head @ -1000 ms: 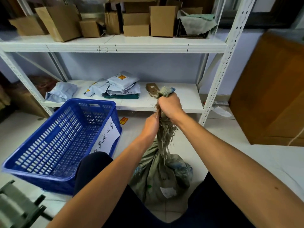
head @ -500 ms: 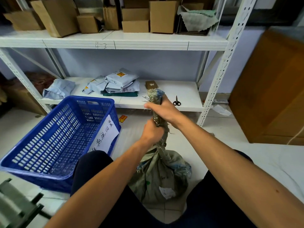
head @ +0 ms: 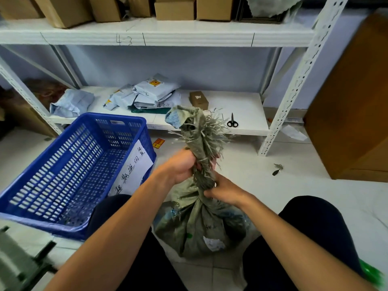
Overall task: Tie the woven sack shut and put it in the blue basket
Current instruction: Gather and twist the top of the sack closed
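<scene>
left hand: clenched round the twisted neck of the woven sack; it is now the upper grip, where half a second ago it was the lower one.
right hand: fingers curled round the same neck just below the left hand; earlier it held the very top, close to the mouth.
frayed mouth: stands free above the left hand with loose strands sticking out; before, the right hand covered most of it.
sack body: upright on the floor tiles between the person's knees, the same spot as before, with a small white label low on its front.
blue basket: on the floor to the left, beside the left knee, apart from the sack and in its earlier place.
paper sheet: handwritten, hanging on the basket's near right wall.
scissors: lying on the lower shelf, beyond the sack's mouth.
small brown box: on the same shelf, left of the scissors.
grey mailers: piled further left on that shelf.
cartons: in a row on the upper shelf.
</scene>
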`<state>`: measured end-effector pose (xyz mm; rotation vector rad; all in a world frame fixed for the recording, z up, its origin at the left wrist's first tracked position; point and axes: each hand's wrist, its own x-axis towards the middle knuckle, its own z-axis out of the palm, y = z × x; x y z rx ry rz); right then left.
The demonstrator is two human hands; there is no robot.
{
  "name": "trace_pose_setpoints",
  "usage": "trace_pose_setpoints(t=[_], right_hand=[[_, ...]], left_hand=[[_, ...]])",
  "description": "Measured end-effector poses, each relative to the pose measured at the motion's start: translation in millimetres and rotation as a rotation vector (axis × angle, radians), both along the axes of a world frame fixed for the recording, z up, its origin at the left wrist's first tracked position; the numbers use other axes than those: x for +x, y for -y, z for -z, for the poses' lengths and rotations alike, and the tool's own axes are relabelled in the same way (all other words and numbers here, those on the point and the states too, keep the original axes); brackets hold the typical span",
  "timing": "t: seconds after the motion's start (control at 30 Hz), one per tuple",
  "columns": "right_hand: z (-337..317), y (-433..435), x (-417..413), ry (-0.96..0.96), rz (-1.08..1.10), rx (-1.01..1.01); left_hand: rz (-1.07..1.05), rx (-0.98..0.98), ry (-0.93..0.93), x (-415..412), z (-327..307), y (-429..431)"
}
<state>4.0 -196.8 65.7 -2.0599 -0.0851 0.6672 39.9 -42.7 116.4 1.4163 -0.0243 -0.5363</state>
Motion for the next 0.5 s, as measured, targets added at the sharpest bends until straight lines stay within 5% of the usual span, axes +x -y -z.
trace_pose_setpoints(t=[0.2, 0.33, 0.5], right_hand=[[23, -6, 17, -0.045, -0.245, -0.126], [40, -17, 27, 0.037, -0.26, -0.249], [53, -25, 44, 0.0, -0.016, -0.16]], left_hand=[[0.225, -0.387, -0.123, 15, 35, -19], [-0.08, -0.602, -0.207, 32, 43, -30], [-0.448, -0.316, -0.241, 49, 73, -46]])
